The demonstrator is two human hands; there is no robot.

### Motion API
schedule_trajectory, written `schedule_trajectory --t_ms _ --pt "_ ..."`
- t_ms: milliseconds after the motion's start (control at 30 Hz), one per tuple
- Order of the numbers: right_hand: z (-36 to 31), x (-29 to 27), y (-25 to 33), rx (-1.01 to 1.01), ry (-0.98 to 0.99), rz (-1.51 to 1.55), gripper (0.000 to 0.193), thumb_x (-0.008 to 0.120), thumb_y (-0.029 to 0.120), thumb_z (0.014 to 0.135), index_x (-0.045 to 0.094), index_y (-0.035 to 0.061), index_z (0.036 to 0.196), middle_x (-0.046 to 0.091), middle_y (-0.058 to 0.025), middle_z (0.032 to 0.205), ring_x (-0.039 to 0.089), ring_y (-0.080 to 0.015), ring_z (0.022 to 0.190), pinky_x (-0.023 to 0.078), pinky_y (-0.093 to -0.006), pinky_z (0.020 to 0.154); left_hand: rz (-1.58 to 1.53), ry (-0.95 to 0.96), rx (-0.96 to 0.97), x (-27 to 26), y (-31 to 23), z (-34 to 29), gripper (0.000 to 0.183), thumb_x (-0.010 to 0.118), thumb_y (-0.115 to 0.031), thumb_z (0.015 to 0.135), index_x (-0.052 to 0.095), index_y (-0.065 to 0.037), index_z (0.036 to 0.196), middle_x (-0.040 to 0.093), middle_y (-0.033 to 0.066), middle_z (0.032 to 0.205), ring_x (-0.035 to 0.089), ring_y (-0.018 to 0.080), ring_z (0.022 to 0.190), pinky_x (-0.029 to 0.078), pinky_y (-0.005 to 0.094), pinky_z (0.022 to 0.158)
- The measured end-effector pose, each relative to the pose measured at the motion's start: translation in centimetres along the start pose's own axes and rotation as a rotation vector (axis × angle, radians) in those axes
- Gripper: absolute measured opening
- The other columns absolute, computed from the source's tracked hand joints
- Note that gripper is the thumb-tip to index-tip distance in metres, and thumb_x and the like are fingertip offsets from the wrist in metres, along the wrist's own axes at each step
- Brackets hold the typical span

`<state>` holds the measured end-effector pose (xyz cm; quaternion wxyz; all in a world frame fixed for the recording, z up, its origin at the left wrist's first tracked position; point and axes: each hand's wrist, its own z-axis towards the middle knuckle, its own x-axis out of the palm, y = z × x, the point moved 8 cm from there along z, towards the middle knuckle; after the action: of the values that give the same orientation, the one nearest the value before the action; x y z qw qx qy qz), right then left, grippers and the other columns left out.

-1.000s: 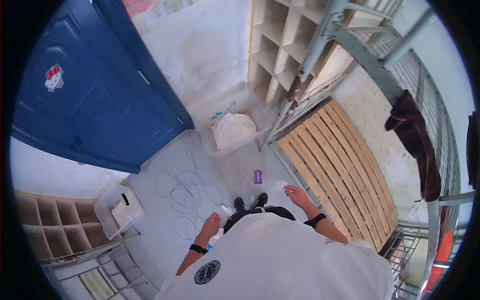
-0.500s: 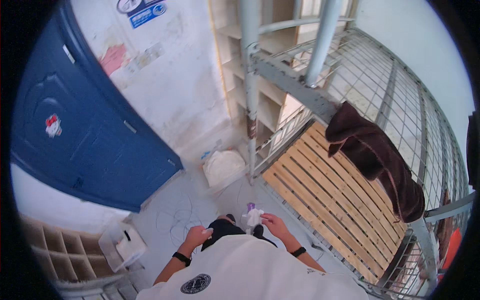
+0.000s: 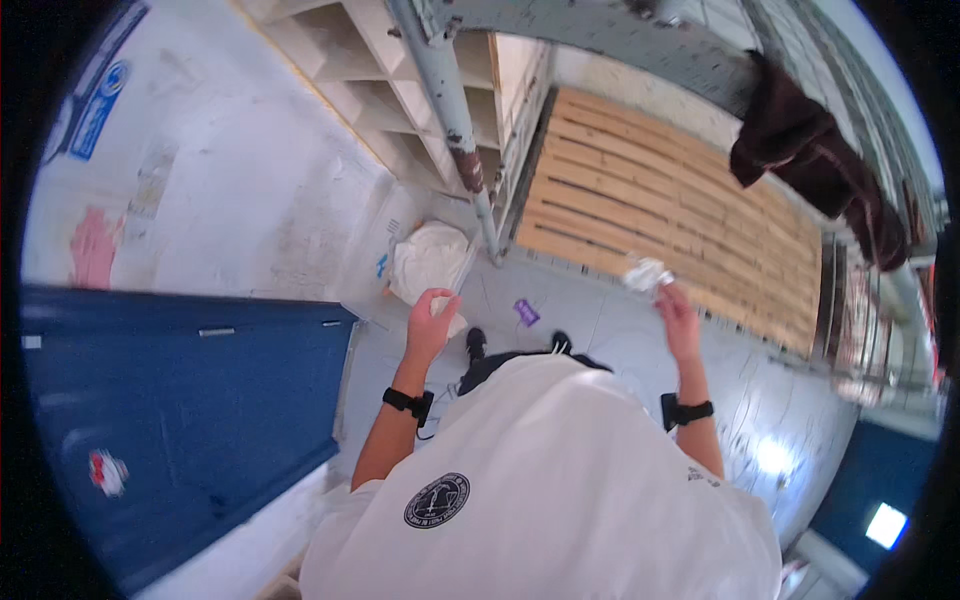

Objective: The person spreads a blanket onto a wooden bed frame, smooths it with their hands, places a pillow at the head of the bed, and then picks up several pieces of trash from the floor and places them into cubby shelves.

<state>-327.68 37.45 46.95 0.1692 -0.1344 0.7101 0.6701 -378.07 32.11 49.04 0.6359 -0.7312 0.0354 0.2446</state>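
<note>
My right hand (image 3: 678, 315) is out to the right, its fingers pinched on a crumpled white wad (image 3: 648, 275). Thin and creased, the wad could be tissue or light plastic; I cannot tell which. My left hand (image 3: 432, 322) is raised in front of a white bag lining a bin (image 3: 430, 260), fingers curled together. Something whitish shows at its fingertips, but it blends with the bag behind. Between the two hands, a small purple packet (image 3: 526, 312) lies on the floor ahead of my shoes.
A slatted wooden bed base (image 3: 640, 190) stands ahead on the right, under a metal bunk frame (image 3: 455, 130) with a dark brown cloth (image 3: 800, 150) draped over it. Pale shelves (image 3: 380, 80) stand behind the post. A blue door (image 3: 200, 400) is at the left; thin lines mark the grey floor.
My view has turned to the right. Both hands have spread apart and forward, the right carrying the white wad away from above the purple packet toward the bed base.
</note>
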Motion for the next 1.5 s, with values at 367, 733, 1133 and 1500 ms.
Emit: schedule_trajectory --t_ms 367,733,1133,1500 --pt "-20.4 -3.1 6.4 0.376 -0.58 0.024 0.039 0.048 0.028 0.099 0.054 0.0058 0.13 0.059 -0.0043 0.127 0.065 -0.0152 0.096 0.047 -0.0246 0.075 0.164 0.423 -0.236 -4.1 10.1 4.3 0.044 0.057 -0.037 0.092 0.062 0.001 0.072 0.054 0.0119 0.053 0.048 0.0196 0.048 0.039 0.0317 0.052" --pt "-13.8 13.3 22.2 0.021 0.43 0.112 0.026 0.058 0.005 0.088 0.064 -0.0004 0.113 0.058 -0.0161 0.121 0.063 -0.0228 0.098 0.048 -0.0338 0.088 -0.281 0.916 0.021 2.3 -6.4 1.6 0.028 0.053 -0.025 0.096 0.061 -0.004 0.113 0.061 0.0017 0.082 0.051 0.0088 0.068 0.043 0.023 0.063" --pt "-7.9 17.5 28.2 -0.263 0.394 0.204 0.035 0.061 0.006 0.087 0.059 0.0038 0.122 0.058 -0.0115 0.123 0.064 -0.0197 0.094 0.049 -0.0291 0.082 -0.406 0.577 0.025 -1.0 -13.1 5.4 0.029 0.059 -0.018 0.094 0.056 -0.004 0.119 0.066 0.0054 0.09 0.058 0.0076 0.057 0.044 0.0219 0.04" --pt "-1.8 13.2 33.8 -0.204 -0.174 0.441 0.014 0.054 0.005 0.092 0.062 -0.0013 0.102 0.065 -0.007 0.097 0.061 -0.0145 0.083 0.048 -0.0285 0.079 0.126 0.122 0.691 -13.6 -34.0 33.9 0.035 0.059 -0.038 0.09 0.062 -0.005 0.099 0.064 0.0111 0.084 0.058 0.0221 0.07 0.047 0.0326 0.067"
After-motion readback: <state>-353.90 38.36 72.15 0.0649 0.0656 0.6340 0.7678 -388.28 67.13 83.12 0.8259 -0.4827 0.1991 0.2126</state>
